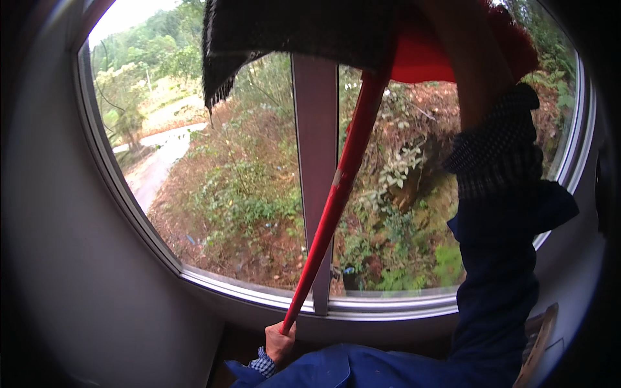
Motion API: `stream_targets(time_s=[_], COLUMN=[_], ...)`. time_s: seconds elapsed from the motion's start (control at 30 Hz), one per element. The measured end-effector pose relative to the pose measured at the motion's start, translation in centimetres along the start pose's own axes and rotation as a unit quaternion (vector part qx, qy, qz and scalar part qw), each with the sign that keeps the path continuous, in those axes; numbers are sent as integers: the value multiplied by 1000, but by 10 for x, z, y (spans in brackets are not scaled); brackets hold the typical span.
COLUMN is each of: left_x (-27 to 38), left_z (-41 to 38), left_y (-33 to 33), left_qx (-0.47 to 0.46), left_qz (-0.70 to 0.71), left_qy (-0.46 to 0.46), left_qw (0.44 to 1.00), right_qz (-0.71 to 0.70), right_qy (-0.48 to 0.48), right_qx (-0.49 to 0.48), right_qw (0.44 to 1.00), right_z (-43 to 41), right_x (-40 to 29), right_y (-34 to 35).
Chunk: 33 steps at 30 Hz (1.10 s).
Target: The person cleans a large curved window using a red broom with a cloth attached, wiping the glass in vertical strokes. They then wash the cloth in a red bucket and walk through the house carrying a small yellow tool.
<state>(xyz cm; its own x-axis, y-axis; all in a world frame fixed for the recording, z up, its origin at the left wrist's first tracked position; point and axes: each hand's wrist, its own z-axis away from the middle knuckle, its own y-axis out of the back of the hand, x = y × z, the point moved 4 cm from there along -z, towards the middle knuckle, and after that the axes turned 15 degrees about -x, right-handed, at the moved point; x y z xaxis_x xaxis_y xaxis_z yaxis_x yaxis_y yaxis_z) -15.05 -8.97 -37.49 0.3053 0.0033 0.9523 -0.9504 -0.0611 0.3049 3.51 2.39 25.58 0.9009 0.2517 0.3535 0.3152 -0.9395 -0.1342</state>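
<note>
My left hand [278, 343] is closed around the lower end of a red pole [335, 194], in front of the lower window frame. From there the pole slants up and to the right. A dark cloth with a fringed edge [291, 29] hangs around its upper part, in front of the glass. Beside it, partly behind my raised right forearm [478, 72], is a red piece with a fuzzy edge [422, 58]; I cannot tell what it is. My right hand is beyond the top of the view.
A wide window [320, 308] with a metal frame and a central upright [315, 145] stands before me. Plain walls [97, 271] flank it. A brown wooden object [541, 339] is at lower right. Outside are a brushy slope and a pale road [162, 160].
</note>
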Motion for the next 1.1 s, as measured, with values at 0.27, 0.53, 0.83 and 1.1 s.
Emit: stream_targets(time_s=[0.27, 0.53, 0.83, 1.1], left_x=[-60, -86, -6, -88], left_z=[31, 47, 24, 99], left_y=[-7, -27, -48, -70], left_qx=[5, -107, -93, -129], left_qz=[-13, 2, 81, 159], left_qy=[47, 97, 51, 254], left_qw=[999, 989, 991, 945], right_qz=[-134, -291, -370, -410], right_qy=[171, 289, 215, 194], right_qx=[-173, -264, -311, -451], right_qw=[961, 873, 848, 768], right_z=[37, 90, 214, 371], right_x=[-63, -88, -144, -210], right_y=[-33, -43, -15, 9])
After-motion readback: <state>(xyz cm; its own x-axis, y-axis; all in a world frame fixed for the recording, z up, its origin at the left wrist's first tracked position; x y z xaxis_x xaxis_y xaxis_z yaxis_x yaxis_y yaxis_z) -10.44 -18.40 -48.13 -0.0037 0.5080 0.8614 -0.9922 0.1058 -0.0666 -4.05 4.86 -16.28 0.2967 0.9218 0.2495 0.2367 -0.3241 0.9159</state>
